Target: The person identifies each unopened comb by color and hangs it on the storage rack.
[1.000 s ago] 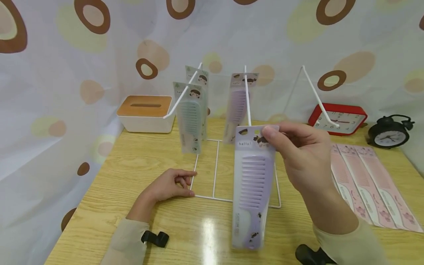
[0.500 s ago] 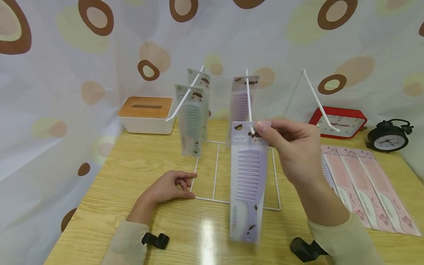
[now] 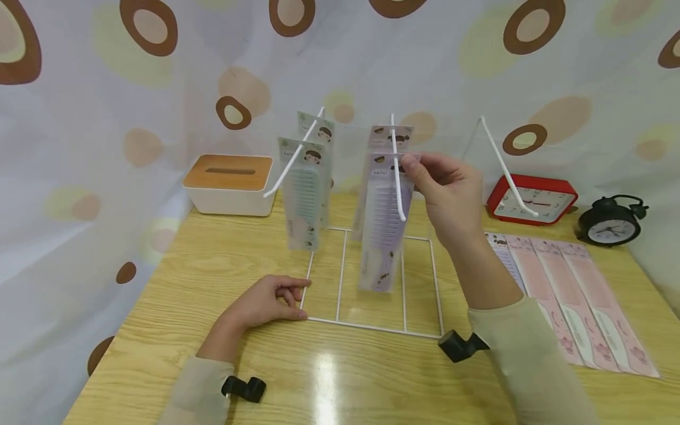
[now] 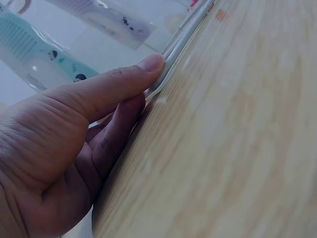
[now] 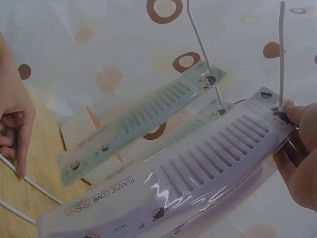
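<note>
My right hand (image 3: 448,195) pinches the top right corner of a packaged purple comb (image 3: 383,236). That pack hangs on the middle prong (image 3: 398,186) of a white wire display rack (image 3: 372,326), in front of another purple comb pack (image 3: 378,134). Two green comb packs (image 3: 304,198) hang one behind the other on the left prong. My left hand (image 3: 265,302) holds the front left corner of the rack's base, thumb on the front wire and index finger along the side wire. In the left wrist view its thumb presses the wire (image 4: 181,47) close to the tabletop.
Several pink comb packs (image 3: 581,295) and a partly hidden purple one (image 3: 504,254) lie on the table's right. Behind them stand a red clock (image 3: 533,199) and a black alarm clock (image 3: 609,221). A tissue box (image 3: 231,186) sits back left. The right prong (image 3: 507,162) bears no pack.
My right hand has moved away from me with the purple comb, threading its pack onto the middle prong and sliding it back toward the rear pack. The left hand has stayed on the rack's corner.
</note>
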`<move>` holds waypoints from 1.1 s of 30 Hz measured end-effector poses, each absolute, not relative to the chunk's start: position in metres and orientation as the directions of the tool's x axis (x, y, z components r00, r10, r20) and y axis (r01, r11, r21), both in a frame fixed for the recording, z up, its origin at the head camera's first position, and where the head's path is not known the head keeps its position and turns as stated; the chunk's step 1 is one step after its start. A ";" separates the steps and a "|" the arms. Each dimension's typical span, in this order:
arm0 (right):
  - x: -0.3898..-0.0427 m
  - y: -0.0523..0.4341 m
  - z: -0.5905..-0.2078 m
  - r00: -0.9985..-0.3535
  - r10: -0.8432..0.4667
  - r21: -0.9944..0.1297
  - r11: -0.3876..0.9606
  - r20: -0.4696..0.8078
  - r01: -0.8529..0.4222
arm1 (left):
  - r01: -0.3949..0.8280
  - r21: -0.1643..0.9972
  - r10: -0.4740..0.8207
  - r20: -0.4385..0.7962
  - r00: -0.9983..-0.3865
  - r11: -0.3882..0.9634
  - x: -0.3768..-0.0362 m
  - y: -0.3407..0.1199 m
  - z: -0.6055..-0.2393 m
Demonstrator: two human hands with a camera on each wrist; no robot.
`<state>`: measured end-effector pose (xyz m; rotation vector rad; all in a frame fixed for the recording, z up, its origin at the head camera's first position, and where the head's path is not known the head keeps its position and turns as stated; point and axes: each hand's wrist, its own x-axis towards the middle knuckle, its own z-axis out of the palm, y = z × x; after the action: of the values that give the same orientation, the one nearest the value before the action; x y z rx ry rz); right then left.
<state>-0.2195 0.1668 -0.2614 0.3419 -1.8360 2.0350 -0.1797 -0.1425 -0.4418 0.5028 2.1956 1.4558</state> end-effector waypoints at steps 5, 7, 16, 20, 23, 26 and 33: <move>-0.228 0.167 -0.258 -0.908 0.126 -0.908 -0.082 0.400 -0.411 | 0.050 0.924 0.538 -0.176 -0.825 0.380 -0.183 -0.141 -0.439; -0.229 0.167 -0.257 -0.915 0.112 -0.913 -0.092 0.388 -0.398 | 0.044 0.924 0.536 -0.181 -0.825 0.380 -0.182 -0.141 -0.439; -0.231 0.169 -0.260 -0.923 0.086 -0.919 -0.093 0.375 -0.383 | 0.030 0.930 0.536 -0.184 -0.824 0.365 -0.180 -0.142 -0.442; -0.233 0.173 -0.265 -0.923 0.072 -0.917 -0.110 0.377 -0.383 | 0.039 0.932 0.538 -0.173 -0.825 0.360 -0.179 -0.142 -0.443; -0.233 0.179 -0.271 -0.935 0.057 -0.927 -0.119 0.351 -0.355 | 0.047 0.930 0.538 -0.169 -0.826 0.363 -0.179 -0.143 -0.442; -0.232 0.188 -0.278 -0.951 0.035 -0.947 -0.089 0.307 -0.309 | 0.046 0.929 0.541 -0.172 -0.823 0.366 -0.179 -0.143 -0.442; -0.232 0.215 -0.306 -0.971 -0.035 -0.972 0.008 0.236 -0.237 | 0.049 0.927 0.540 -0.173 -0.823 0.372 -0.181 -0.142 -0.443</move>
<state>-0.2317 0.2146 -0.3058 0.2889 -2.1216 2.0968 -0.1806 -0.1423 -0.4428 0.5092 2.1851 1.4528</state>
